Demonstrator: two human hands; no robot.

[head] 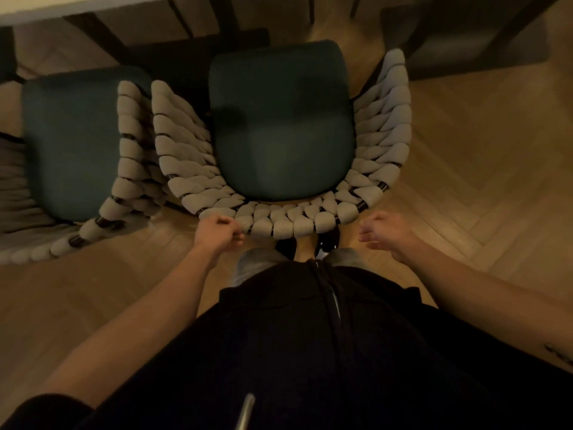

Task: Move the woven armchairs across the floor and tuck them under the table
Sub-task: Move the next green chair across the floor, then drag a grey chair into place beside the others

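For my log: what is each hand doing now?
Left hand: fingers curled, at the woven armchair back rim; grip cannot be told.
Right hand: loosely curled, holding nothing.

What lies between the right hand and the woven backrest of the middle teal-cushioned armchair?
Head view: bare herringbone wood floor separates the right hand from the armchair's woven backrest.

no readable text, no labels, no brands, no numbers anywhere

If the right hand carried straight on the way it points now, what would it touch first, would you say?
Probably the woven back rim of the middle armchair: the right hand hangs loosely curled just short of it, though depth is unclear.
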